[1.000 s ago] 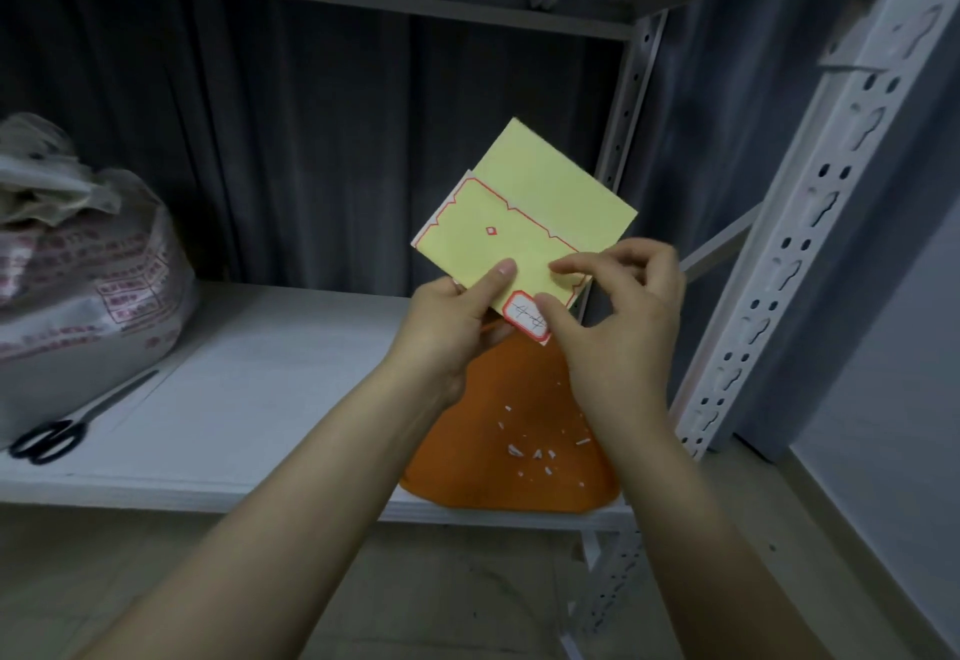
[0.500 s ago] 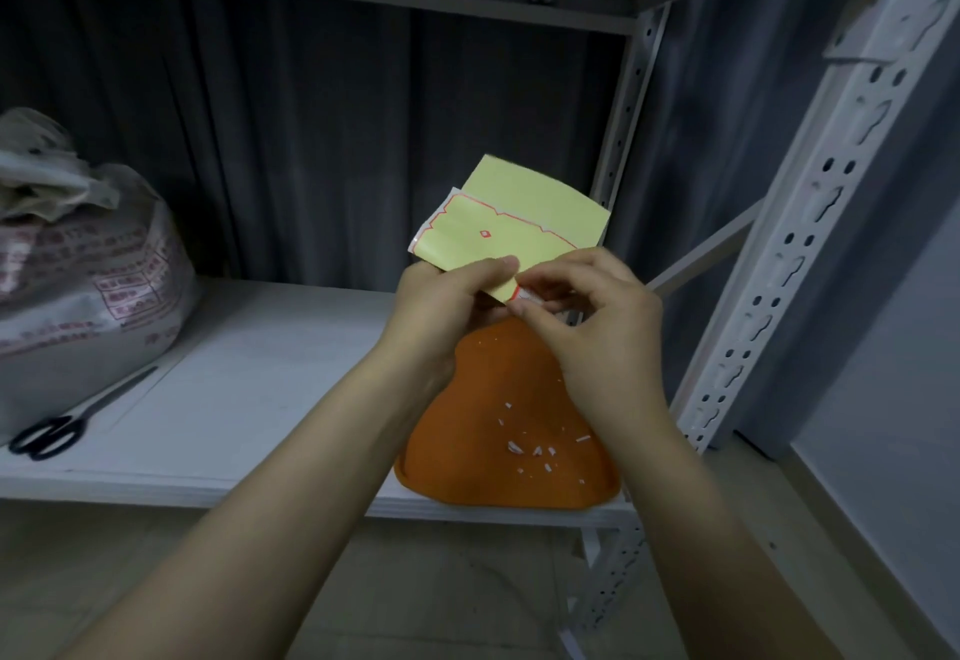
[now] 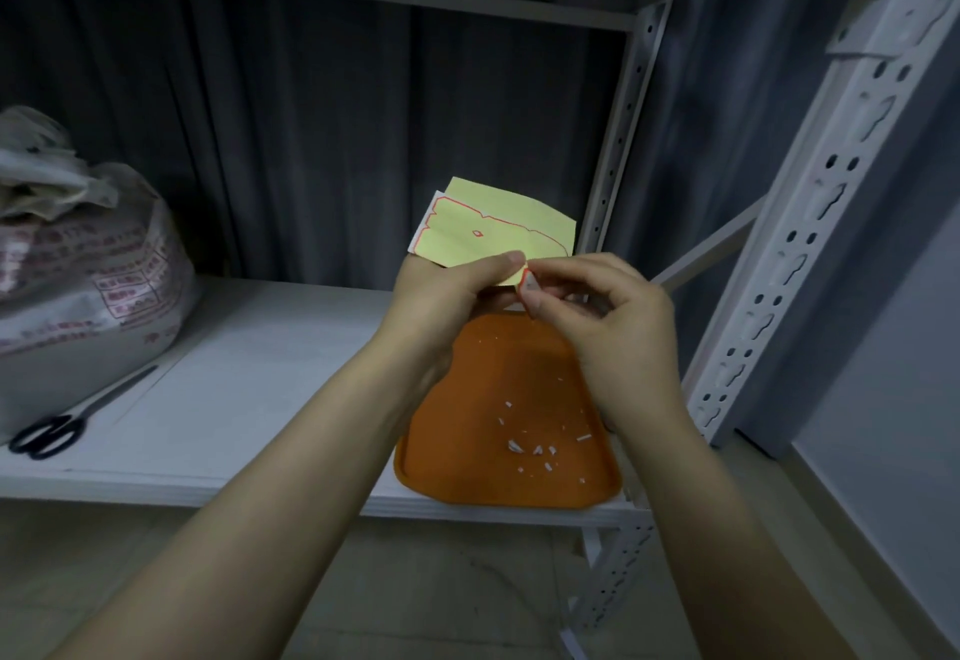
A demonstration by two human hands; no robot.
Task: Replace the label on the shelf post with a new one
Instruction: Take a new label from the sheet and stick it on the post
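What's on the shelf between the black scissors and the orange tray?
In the head view, nothing: bare white shelf board separates the black scissors from the orange tray. The left forearm only crosses in front.

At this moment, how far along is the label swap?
Done: white scraps lie on the orange tray, probably the old label. In hand: left hand holds the yellow sheet while right hand peels a label off its corner. Left: sticking it on the post.
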